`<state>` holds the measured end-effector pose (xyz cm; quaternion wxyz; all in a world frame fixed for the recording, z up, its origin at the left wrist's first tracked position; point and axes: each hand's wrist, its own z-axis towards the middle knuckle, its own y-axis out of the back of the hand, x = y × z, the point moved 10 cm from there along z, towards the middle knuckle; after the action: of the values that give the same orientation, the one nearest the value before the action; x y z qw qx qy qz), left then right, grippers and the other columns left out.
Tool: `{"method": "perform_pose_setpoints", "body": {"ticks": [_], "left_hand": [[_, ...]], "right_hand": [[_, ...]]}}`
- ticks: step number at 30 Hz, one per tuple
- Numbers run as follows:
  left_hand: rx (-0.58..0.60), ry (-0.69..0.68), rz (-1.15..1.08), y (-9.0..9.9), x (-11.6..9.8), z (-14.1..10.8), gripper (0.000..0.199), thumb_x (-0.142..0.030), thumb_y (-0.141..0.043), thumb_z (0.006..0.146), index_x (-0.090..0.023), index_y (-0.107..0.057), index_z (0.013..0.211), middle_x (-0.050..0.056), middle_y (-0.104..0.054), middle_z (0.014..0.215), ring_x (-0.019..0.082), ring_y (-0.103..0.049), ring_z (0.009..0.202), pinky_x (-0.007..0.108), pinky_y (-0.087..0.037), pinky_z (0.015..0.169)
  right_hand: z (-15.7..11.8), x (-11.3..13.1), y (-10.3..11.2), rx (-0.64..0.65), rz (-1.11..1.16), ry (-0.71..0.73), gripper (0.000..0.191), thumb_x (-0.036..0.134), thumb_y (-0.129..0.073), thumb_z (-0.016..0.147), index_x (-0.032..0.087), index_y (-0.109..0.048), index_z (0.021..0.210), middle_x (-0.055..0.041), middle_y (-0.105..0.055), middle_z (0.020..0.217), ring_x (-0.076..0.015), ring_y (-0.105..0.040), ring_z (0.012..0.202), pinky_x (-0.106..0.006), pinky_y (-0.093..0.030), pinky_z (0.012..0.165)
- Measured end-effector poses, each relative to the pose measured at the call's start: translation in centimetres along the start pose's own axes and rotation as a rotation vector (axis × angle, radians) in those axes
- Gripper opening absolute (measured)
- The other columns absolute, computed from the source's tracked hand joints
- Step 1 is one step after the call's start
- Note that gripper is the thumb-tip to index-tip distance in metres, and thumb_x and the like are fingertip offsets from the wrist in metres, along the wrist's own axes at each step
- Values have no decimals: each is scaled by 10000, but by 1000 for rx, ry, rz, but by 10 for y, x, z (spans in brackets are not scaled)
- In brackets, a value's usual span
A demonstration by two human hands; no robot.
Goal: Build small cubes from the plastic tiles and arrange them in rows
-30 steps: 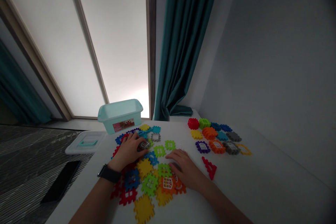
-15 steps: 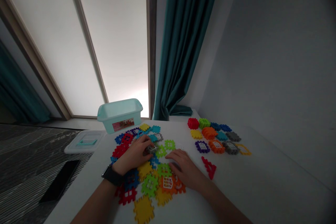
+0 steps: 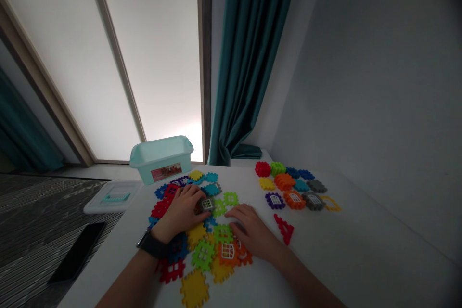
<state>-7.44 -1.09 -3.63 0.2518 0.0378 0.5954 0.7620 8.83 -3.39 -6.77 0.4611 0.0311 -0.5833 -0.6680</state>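
Observation:
My left hand [image 3: 185,209], with a dark watch on its wrist, is closed on a grey interlocking tile [image 3: 207,204] that has a white window lattice. Around it spreads a loose pile of notched plastic tiles, among them a red tile [image 3: 160,208], a light green tile [image 3: 230,198] and a yellow tile [image 3: 195,288]. My right hand [image 3: 251,230] rests at the pile's right side, its fingers apart and nothing in them. Just below its fingers lie a green window tile [image 3: 223,233] and an orange window tile [image 3: 228,251].
Sorted stacks stand at the right, including an orange stack [image 3: 285,182] and a purple window tile [image 3: 275,200]. A red triangle piece [image 3: 284,229] lies nearer. At the back left are a mint tub [image 3: 144,167] and a clear lid [image 3: 94,203]; a black phone [image 3: 76,253] lies left.
The grey window tile has come up to the fingertips of my left hand and shows more fully. My right hand stays nearly where it was. The view has shifted slightly.

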Motion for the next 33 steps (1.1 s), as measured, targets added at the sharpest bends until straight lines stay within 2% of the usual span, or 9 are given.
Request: {"method": "perform_pose_setpoints", "body": {"ticks": [4, 9, 15, 20, 24, 27, 33], "left_hand": [[-1, 38, 49, -4, 7, -1, 405, -410, -791, 752, -232, -639, 1082, 102, -618, 1209, 361, -532, 1189, 530, -414, 1021], [-10, 80, 86, -6, 12, -1, 468, -431, -781, 755, -223, -627, 1145, 116, -597, 1250, 361, -524, 1207, 523, -409, 1038], [29, 91, 115, -8, 13, 0, 374, -383, -724, 815, -215, -640, 1138, 113, -618, 1239, 342, -543, 1200, 495, -425, 1030], [40, 27, 99, -5, 7, 0, 296, -364, -664, 863, -221, -663, 1122, 104, -672, 1177, 333, -588, 1142, 491, -436, 1001], [18, -26, 87, -2, 4, 0, 206, -232, -623, 849, -226, -679, 1047, 90, -705, 1092, 321, -625, 1071, 478, -441, 974], [-18, -39, 79, 2, 4, 1, 158, -155, -586, 852, -238, -678, 949, 66, -714, 1011, 296, -640, 1010, 453, -444, 953], [-196, -56, -21, 22, 2, 3, 119, -205, -541, 942, -216, -660, 948, 75, -691, 1049, 270, -629, 1011, 413, -474, 887]], "right_hand": [[0, 1, 0, -1, -3, 0, 249, 143, -520, 937, 226, -649, 1134, -78, -681, 1163, -255, -604, 1128, -474, -434, 1048], [0, 2, 0, 14, 5, -6, 248, 153, -511, 946, 221, -642, 1145, -84, -675, 1170, -255, -595, 1136, -472, -427, 1055], [0, 0, -1, 16, 0, -3, 250, 155, -513, 947, 222, -648, 1146, -87, -673, 1175, -256, -591, 1143, -477, -415, 1065], [0, 0, 0, -4, -8, 15, 248, 145, -530, 933, 227, -657, 1130, -80, -684, 1154, -253, -604, 1117, -469, -436, 1042], [-1, 2, 2, -21, -10, 17, 251, 135, -531, 927, 228, -659, 1122, -78, -689, 1142, -256, -616, 1099, -472, -452, 1024], [-1, 4, 4, -37, -12, 28, 246, 133, -531, 927, 227, -661, 1113, -77, -694, 1120, -250, -622, 1087, -467, -453, 1024], [0, 8, 12, -101, 16, 40, 237, 152, -502, 952, 233, -646, 1122, -74, -695, 1104, -239, -630, 1054, -465, -464, 1013]]}}
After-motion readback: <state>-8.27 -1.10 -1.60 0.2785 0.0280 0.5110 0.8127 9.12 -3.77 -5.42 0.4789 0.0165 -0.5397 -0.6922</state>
